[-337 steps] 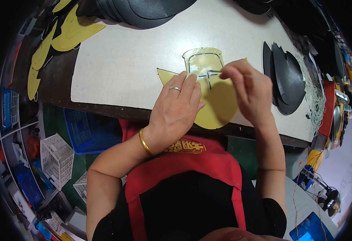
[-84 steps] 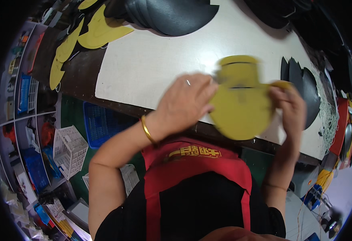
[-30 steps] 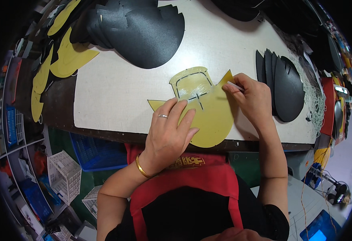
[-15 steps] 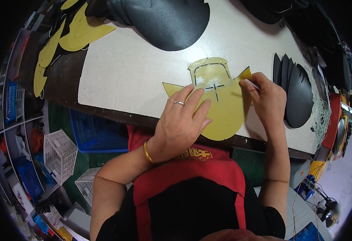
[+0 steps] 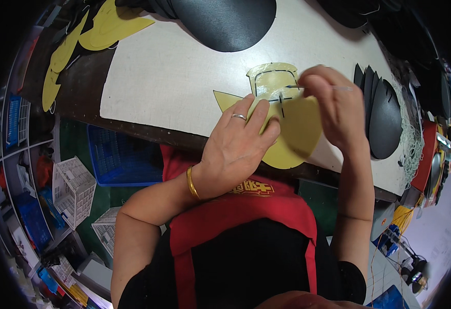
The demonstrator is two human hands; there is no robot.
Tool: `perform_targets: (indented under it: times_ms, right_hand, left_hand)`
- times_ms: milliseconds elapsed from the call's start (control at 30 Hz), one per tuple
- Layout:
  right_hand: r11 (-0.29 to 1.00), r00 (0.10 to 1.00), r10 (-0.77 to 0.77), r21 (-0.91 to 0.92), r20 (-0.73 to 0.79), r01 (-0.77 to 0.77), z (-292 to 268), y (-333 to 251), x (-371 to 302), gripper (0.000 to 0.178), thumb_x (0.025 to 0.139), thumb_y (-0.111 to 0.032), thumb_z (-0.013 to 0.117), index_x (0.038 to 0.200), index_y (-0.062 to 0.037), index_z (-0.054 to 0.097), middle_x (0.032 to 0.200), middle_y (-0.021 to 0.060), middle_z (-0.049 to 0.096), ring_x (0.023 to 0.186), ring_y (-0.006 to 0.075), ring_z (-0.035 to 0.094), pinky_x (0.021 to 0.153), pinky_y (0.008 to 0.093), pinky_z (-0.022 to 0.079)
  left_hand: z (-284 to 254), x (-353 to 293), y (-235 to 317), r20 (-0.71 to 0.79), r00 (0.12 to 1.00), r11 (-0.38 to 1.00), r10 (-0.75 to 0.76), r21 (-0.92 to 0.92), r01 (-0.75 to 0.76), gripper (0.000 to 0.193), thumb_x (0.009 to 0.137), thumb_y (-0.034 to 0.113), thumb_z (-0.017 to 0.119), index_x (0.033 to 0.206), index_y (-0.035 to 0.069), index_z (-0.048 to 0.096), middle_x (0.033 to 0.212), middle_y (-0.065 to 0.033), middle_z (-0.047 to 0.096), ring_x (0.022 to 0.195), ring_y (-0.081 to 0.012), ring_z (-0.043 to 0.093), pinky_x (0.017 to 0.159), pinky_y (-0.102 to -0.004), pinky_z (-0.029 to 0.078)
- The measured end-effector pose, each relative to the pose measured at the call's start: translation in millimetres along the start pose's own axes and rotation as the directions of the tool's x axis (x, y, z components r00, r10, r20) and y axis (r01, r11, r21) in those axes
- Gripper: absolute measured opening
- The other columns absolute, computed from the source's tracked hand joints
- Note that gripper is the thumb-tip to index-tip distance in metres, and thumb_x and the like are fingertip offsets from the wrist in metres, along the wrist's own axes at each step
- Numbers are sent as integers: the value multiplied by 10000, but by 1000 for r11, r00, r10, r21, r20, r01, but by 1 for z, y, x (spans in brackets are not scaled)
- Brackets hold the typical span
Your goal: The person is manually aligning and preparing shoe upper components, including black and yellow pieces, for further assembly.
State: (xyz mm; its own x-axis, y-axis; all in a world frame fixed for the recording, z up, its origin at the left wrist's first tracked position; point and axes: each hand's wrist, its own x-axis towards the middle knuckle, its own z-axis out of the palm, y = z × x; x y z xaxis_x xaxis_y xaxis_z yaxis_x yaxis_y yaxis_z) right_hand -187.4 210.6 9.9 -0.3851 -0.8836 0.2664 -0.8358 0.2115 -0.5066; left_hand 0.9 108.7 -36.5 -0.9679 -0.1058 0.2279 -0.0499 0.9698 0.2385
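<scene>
A yellow template (image 5: pixel 293 149) with slots and a pointed ear at its left lies flat at the table's near edge. Black dashed outlines and a cross mark show near its top. My left hand (image 5: pixel 238 135), with a ring and a gold bangle, rests on the template's left part, fingers spread to hold it down. Slightly blurred, my right hand (image 5: pixel 338 110) is closed around a slim pen (image 5: pixel 294 87). The pen's dark tip points left, over the outlined area, beside the cross; whether it touches cannot be made out. This hand covers the template's upper right side.
Large black curved pieces (image 5: pixel 225 26) lie at the table's far side. A fan of black pieces (image 5: pixel 384 123) and tangled pale thread (image 5: pixel 411 149) are on the right. More yellow templates (image 5: pixel 115 31) hang at far left. A blue crate (image 5: pixel 120 159) stands below the table edge.
My right hand has moved up and left from the template's right ear, bringing the pen over the outlined area. My left hand stays on the template.
</scene>
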Motion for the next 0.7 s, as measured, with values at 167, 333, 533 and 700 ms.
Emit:
perform_targets:
  times_ms: [167, 333, 533, 700]
  right_hand:
    - [985, 976, -65, 173, 210, 28, 30, 7, 23, 292, 1021, -316, 516, 974, -81, 682, 792, 139, 689, 740, 348, 669, 667, 415, 510]
    - [985, 1000, 30, -171, 7, -28, 9, 30, 15, 290, 1021, -341, 533, 987, -88, 670, 734, 129, 677, 689, 329, 671, 623, 408, 512]
    - [998, 992, 18, 65, -122, -10, 0, -5, -17, 227, 994, -269, 611, 892, -76, 672, 724, 93, 672, 651, 283, 665, 578, 352, 499]
    - [979, 983, -179, -111, -43, 174, 16, 0, -27, 163, 935, -220, 673, 832, -101, 627, 692, 78, 621, 613, 274, 626, 547, 376, 473]
  left_hand:
    - [5, 0, 0, -15, 1000, 999, 19, 27, -19, 401, 842, 210, 700, 1196, 41, 616, 1304, -191, 538, 1215, -365, 529, 951, -424, 475]
    - [9, 0, -1, -67, 997, 1000, 29, -1, -29, 418, 836, 210, 705, 1209, 44, 616, 1296, -195, 541, 1208, -368, 535, 937, -429, 480]
    - [4, -4, -1, -42, 998, 999, 42, 3, -42, 420, 852, 225, 703, 1220, 44, 612, 1303, -202, 540, 1212, -370, 532, 968, -437, 461]
    - [3, -4, 6, -24, 1000, 999, -3, -39, 2, 435, 866, 235, 698, 1234, 26, 600, 1319, -209, 535, 1228, -375, 520, 1002, -433, 440]
